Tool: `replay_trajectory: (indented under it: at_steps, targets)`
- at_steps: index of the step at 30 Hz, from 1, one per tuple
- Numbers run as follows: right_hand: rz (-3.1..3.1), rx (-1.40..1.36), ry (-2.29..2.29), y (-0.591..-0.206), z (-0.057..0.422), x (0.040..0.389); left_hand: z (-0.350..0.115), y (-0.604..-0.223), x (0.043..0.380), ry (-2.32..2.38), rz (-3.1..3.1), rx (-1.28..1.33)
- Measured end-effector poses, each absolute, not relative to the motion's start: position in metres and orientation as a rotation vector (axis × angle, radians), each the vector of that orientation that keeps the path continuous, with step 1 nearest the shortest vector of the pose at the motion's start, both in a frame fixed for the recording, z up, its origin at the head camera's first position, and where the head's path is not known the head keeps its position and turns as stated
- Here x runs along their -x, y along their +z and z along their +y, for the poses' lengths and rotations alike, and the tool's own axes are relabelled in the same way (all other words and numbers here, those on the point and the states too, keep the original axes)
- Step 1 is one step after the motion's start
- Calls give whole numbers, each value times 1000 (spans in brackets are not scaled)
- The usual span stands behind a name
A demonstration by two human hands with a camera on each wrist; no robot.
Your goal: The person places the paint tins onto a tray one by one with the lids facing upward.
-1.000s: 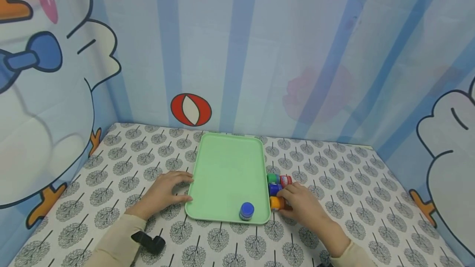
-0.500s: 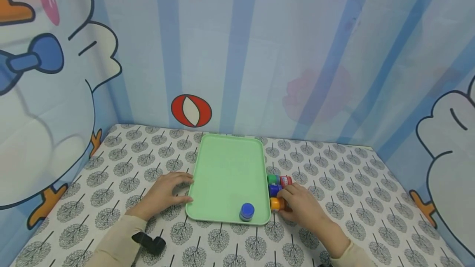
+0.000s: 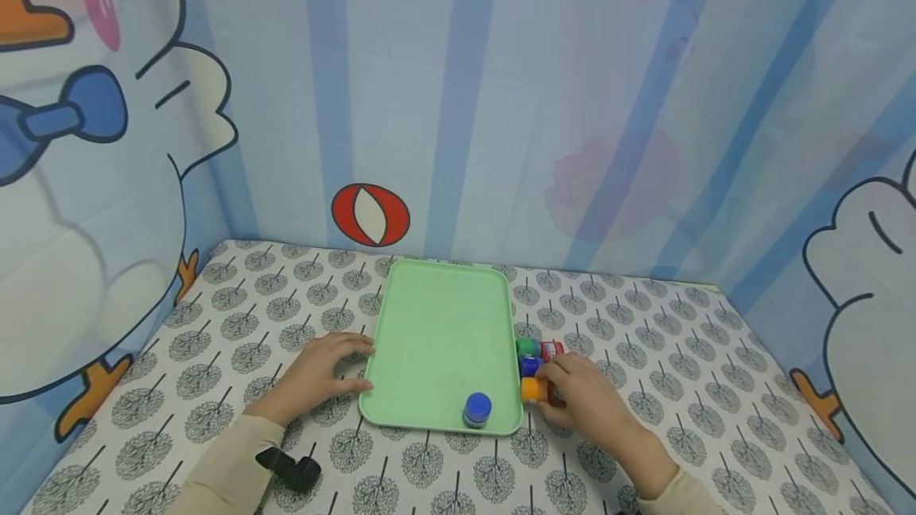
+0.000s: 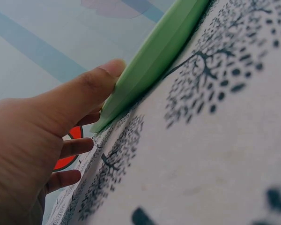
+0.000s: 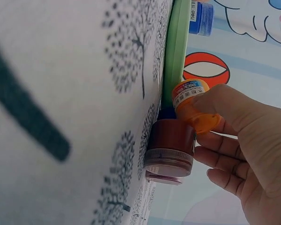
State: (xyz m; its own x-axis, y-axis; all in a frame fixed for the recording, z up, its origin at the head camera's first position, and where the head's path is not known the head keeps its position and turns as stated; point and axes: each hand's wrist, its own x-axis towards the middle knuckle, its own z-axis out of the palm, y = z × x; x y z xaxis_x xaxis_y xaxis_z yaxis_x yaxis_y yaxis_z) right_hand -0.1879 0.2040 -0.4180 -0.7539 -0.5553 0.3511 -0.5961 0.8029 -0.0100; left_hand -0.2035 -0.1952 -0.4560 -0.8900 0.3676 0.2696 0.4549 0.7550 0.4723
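My right hand (image 3: 581, 393) pinches a small orange paint jar (image 3: 533, 389) between thumb and fingers, beside the tray's right edge. In the right wrist view, the orange jar is tilted, and a dark reddish-brown jar (image 5: 171, 140) lies close by on its side. Past them lie a blue jar (image 3: 530, 366), a green jar (image 3: 528, 347) and a red jar (image 3: 552, 350). A blue-lidded jar (image 3: 477, 409) stands upright inside the light green tray (image 3: 444, 427), near its front right corner. My left hand (image 3: 315, 370) touches the tray's left rim with thumb and fingertips, fingers spread.
The table is covered by a white cloth (image 3: 236, 324) printed with grey trees. Behind it hangs a striped blue curtain (image 3: 487, 102) with cartoon ducks. A black strapped device (image 3: 288, 469) is on the left sleeve.
The orange jar has shifted and turned slightly in my right fingers. My left hand and the tray stay in place.
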Motion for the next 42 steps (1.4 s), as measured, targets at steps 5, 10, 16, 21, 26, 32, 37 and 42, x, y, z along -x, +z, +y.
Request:
replay_trajectory:
  at_steps: [5,10,16,21,26,32,37,42]
  targets:
    - [-2664,-867,202,-416,203,188,-195,-456,204,-815,-2785,661]
    - [-2688,-863,250,-413,202,187,-195,-457,204,-827,-2783,658]
    - [-2688,-887,336,-409,199,188,-195,-458,205,-832,-2787,659]
    - [-2691,-890,375,-406,196,188,-195,-459,205,-830,-2786,660]
    - [-2694,-898,397,-404,193,190,-196,-459,205,-827,-2787,658]
    - [-2674,-915,424,-402,187,192,-196,-459,206,-819,-2789,654]
    - [-2704,-922,451,-400,180,194,-196,-458,206,-819,-2780,666]
    - [-2738,-935,469,-401,173,195,-195,-459,206,-834,-2793,662]
